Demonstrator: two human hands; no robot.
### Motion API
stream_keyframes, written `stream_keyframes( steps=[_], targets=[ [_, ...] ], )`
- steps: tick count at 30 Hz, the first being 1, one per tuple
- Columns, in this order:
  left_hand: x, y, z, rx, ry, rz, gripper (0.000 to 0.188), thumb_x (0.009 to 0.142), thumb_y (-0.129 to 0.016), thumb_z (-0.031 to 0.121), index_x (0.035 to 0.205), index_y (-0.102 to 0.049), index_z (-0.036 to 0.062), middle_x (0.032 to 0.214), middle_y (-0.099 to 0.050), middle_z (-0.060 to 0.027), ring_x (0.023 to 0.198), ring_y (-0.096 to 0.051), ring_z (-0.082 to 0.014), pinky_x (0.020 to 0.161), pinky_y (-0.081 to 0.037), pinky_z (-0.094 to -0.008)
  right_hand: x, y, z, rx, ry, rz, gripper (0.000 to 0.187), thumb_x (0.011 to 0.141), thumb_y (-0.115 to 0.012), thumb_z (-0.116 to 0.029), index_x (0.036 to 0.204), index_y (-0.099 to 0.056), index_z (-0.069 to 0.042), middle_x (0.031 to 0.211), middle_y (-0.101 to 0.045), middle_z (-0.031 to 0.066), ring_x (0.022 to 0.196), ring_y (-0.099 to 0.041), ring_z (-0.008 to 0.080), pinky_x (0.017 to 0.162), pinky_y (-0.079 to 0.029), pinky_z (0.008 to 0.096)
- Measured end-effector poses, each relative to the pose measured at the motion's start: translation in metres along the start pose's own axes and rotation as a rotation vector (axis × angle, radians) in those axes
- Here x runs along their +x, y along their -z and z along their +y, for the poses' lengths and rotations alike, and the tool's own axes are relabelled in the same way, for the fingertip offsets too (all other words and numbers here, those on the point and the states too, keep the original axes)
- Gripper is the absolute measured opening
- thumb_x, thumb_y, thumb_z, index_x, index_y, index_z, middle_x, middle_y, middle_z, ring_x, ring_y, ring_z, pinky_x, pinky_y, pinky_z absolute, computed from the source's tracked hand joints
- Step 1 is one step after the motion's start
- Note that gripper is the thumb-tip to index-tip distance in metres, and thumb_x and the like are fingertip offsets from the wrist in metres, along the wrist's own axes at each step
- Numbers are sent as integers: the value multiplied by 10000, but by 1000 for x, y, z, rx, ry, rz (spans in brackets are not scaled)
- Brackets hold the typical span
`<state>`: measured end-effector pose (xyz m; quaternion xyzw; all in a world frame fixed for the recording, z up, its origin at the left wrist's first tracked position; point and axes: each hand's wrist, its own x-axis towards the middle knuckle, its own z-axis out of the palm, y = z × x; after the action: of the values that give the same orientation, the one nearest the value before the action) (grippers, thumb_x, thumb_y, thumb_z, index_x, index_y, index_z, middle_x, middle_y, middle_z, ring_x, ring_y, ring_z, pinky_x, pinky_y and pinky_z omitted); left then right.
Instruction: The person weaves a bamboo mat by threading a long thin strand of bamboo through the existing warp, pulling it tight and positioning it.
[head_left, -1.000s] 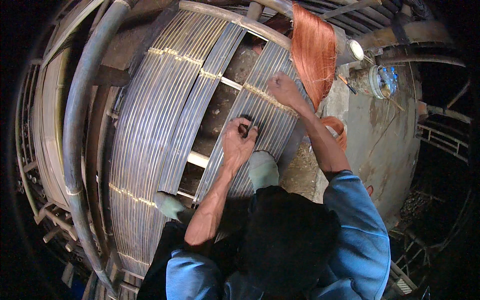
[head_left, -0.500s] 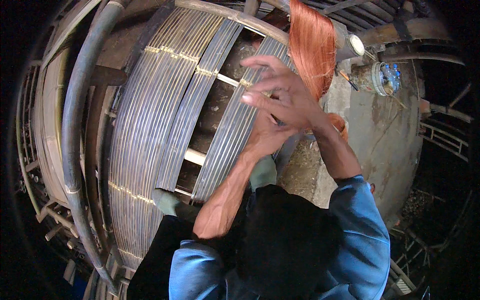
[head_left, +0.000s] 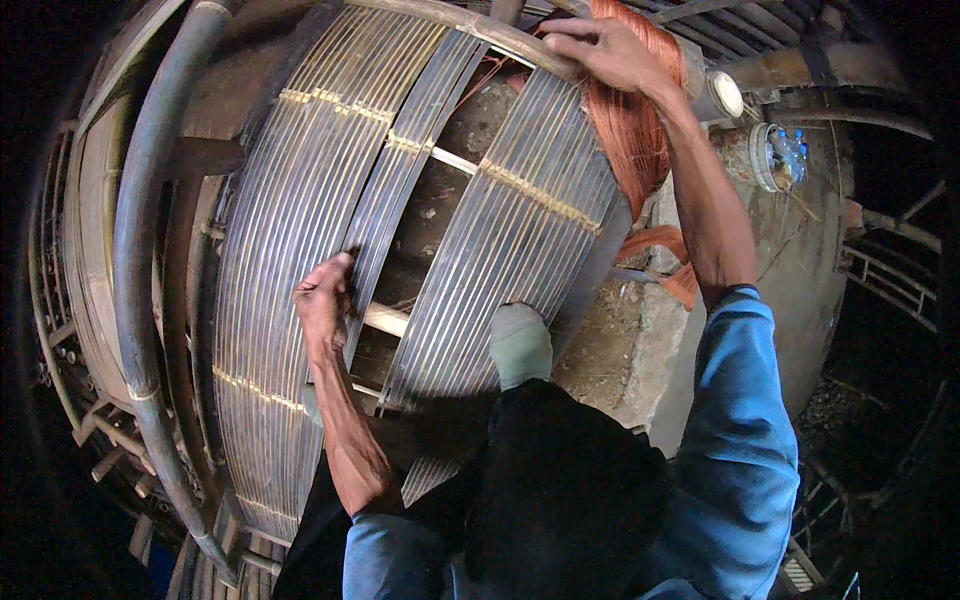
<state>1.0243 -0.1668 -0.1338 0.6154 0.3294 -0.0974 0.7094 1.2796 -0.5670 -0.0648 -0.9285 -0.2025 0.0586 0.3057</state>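
Note:
Slats of split bamboo form a platform in long panels point(head_left: 290, 240) with pale cross bindings. My left hand point(head_left: 323, 300) is closed over the narrow middle panel point(head_left: 375, 240), beside the gap. What its fingers hold, if anything, is too small to make out. Stretched far forward, my right hand point(head_left: 610, 55) reaches over the curved bamboo pole point(head_left: 480, 28) at the platform's far end, its fingers extended. Beside and below that hand hangs a thick hank of reddish-orange fibre point(head_left: 630, 140). A thin reddish strand point(head_left: 480, 85) shows across the far end of the gap.
My sock-covered foot point(head_left: 520, 340) rests on the right panel. A thick bamboo pole point(head_left: 150, 250) runs along the left. At the right, a bucket point(head_left: 765, 155) with blue-capped bottles stands on the concrete floor point(head_left: 790, 270). Loose orange fibre point(head_left: 660, 245) lies beside the platform.
My hands were close together over the right panel. The left has moved left and nearer, closing; the right has gone forward to the far pole. The fibre hank now looks more bunched.

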Motion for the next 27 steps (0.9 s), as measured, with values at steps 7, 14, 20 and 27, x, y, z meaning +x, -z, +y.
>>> stream_keyframes(
  steps=[7, 14, 20, 27],
  targets=[
    [27, -88, -67, 1255, -558, 71, 289, 714, -810, 263, 890, -758, 40, 903, -725, -174, 839, -682, -374, 795, -539, -445, 9, -90, -8, -124, 155, -422, 327, 911, -633, -307, 1158, -718, -110, 1131, -703, 161, 1056, -644, 341, 943, -488, 428],
    [110, -178, -98, 846, -427, 149, 202, 817, -694, 215, 859, -690, 18, 846, -708, -156, 775, -687, -320, 711, -546, -404, -6, -155, -17, -272, 48, -630, 349, 834, -585, -200, 1154, -725, -180, 1179, -618, 148, 1188, -529, 356, 1024, -356, 509],
    [121, -180, -89, -209, 86, -197, 139, 855, -545, 32, 822, -650, -53, 762, -629, -40, 676, -562, -134, 589, -420, -298, -9, -171, -14, -420, 29, -615, 271, 849, -591, -242, 1062, -755, -211, 1186, -564, 108, 1202, -453, 302, 977, -335, 479],
    [60, -179, -8, 770, -484, -95, 171, 844, -681, 64, 982, -678, -38, 819, -673, -232, 778, -650, -409, 784, -510, -476, -34, -124, -33, -230, 182, -195, 185, 920, -602, -267, 956, -750, -161, 1374, -487, 87, 1316, -386, 291, 1091, -255, 498]
  ],
)
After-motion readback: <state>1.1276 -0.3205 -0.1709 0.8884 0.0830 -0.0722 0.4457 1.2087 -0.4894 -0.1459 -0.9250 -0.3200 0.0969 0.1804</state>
